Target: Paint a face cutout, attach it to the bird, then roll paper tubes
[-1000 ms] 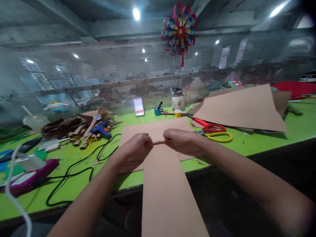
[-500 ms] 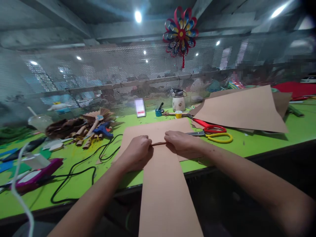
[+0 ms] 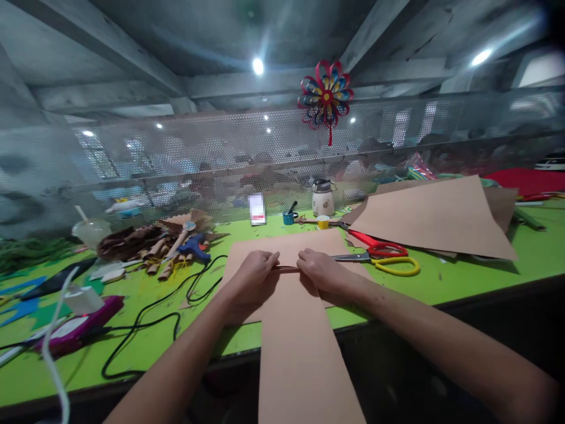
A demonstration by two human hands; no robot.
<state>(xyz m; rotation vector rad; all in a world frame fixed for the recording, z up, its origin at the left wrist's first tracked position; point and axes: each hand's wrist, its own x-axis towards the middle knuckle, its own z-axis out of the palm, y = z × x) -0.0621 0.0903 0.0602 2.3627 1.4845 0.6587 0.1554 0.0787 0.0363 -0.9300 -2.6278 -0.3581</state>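
A long strip of brown paper runs from the table over its front edge towards me. Its far end is folded, and my left hand pinches the left side of that fold. At the right side my right hand grips the same fold, with a short gap between the two hands. Under both lies a wider brown paper sheet on the green table. Yellow-handled scissors rest just right of my right hand, their blades partly behind it. Red-handled scissors lie beyond them.
Large brown paper sheets are stacked at the right. A white bottle, a yellow spool and a blue cup stand behind. Leftward are a blue glue gun, a black cable and a purple power strip.
The view has tilted upward and shifted slightly left, so everything sits lower in the picture. Both hands keep hold of the folded paper, with their fingertips slightly shifted along the fold.
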